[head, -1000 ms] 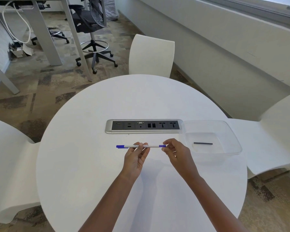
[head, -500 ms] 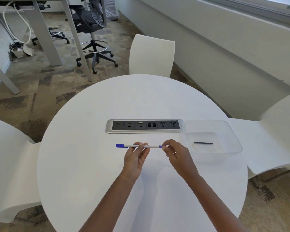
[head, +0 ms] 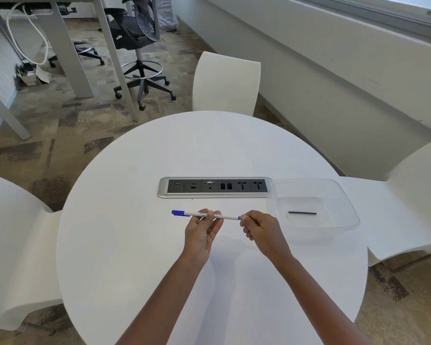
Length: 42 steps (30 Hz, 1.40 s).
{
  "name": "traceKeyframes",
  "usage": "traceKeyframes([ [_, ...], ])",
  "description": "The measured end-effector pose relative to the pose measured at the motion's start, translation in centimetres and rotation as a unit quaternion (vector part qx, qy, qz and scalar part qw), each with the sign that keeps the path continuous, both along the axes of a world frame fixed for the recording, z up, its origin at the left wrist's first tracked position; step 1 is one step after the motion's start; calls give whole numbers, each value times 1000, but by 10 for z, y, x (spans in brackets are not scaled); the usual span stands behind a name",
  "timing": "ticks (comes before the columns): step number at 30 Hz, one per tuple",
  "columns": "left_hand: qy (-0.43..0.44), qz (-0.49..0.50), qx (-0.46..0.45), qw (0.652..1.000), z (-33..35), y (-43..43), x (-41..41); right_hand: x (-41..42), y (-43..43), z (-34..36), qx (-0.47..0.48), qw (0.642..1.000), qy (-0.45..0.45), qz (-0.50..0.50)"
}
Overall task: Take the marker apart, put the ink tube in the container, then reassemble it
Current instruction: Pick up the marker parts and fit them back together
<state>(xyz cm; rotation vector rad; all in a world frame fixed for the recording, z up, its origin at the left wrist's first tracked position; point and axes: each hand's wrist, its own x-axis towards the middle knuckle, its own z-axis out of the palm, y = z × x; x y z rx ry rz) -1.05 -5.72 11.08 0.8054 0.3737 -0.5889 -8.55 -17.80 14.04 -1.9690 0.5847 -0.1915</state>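
From the head view, we are holding the marker (head: 210, 215) level above the white surface (head: 135, 245): our left hand (head: 201, 227) is pinching its barrel, our right hand (head: 260, 230) is gripping its end. The ink tube (head: 302, 213) is lying inside the clear container (head: 343, 195).

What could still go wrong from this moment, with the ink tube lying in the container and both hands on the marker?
1. The right hand pinches only the blue end piece at the tip of the marker; it could slip or seat crooked.
2. The left hand holds the barrel by the fingertips above the table, so a firm push might knock it loose.
3. The clear container with the ink tube sits close beside the right hand, near the table edge; a stray elbow could nudge it.
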Motion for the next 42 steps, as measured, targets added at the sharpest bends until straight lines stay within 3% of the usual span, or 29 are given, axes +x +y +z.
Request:
traceKeyframes([
  [2,-2,5,2,1000,1,1,0,0,1,0,-9,1000,6,8],
  [8,-10,5,17,1000,5,2,-2,-5,3,1,-229,971,-36,52],
  [11,-19,7,13,1000,6,0,-4,-4,2,3,-263,962,-51,51],
  [15,-46,0,16,999,9,-4,-5,-2,1,4,-196,980,-17,22],
  [20,-88,-22,36,995,10,-3,-5,2,-6,8,4,998,55,-2],
  [22,-78,-11,33,996,10,-3,-5,0,-6,8,6,999,39,-2],
  [25,-58,4,21,998,9,-2,-4,-5,-4,5,-95,995,11,29],
  [29,-48,0,35,998,9,-1,-4,-9,-5,1,-285,955,-29,76],
  [33,-50,-2,35,998,10,-2,-5,-10,-6,3,-346,929,-57,116],
  [37,-65,-7,35,997,13,-3,-5,-6,-9,2,-295,948,-32,111],
  [42,-99,-22,35,994,18,-5,-2,0,-14,7,-18,996,53,69],
])
